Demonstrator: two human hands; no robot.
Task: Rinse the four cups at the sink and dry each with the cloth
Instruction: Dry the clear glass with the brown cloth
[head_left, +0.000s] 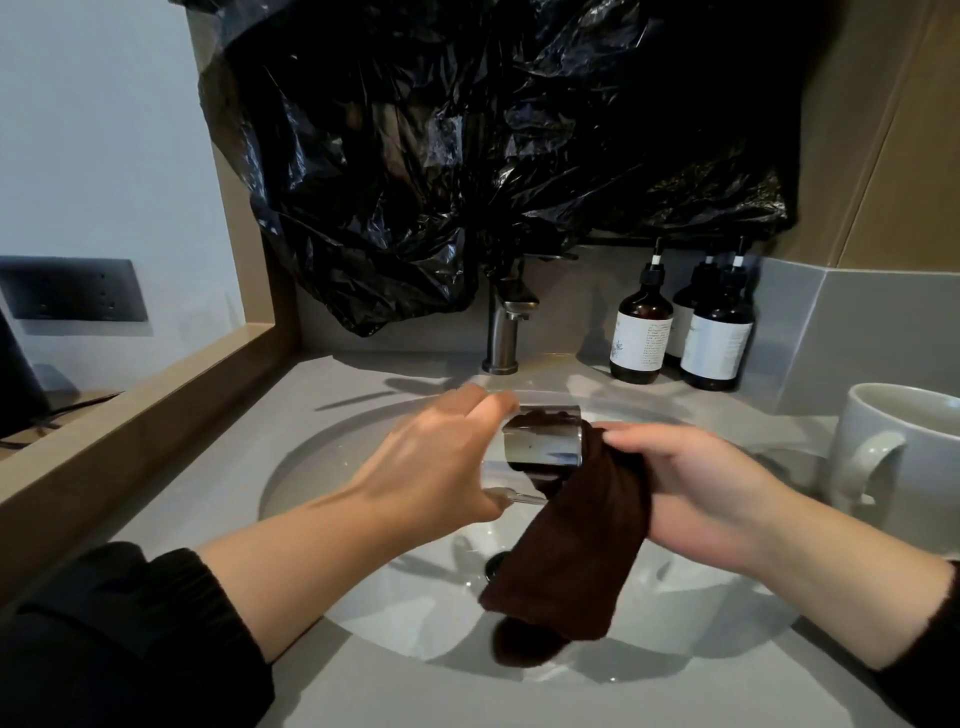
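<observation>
A clear glass cup (540, 441) lay on its side above the sink (322, 467), gripped at its base by the left hand (436, 462). The right hand (696, 483) held a dark brown cloth (582, 561), with one end tucked into the cup's mouth. A white mug (904, 467) stood on the bench (363, 686) at right.

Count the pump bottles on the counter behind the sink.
3, grouped back right: the left bottle nearest the tap, the right bottle, and the middle bottle partly hidden behind them. Others may be hidden.
</observation>
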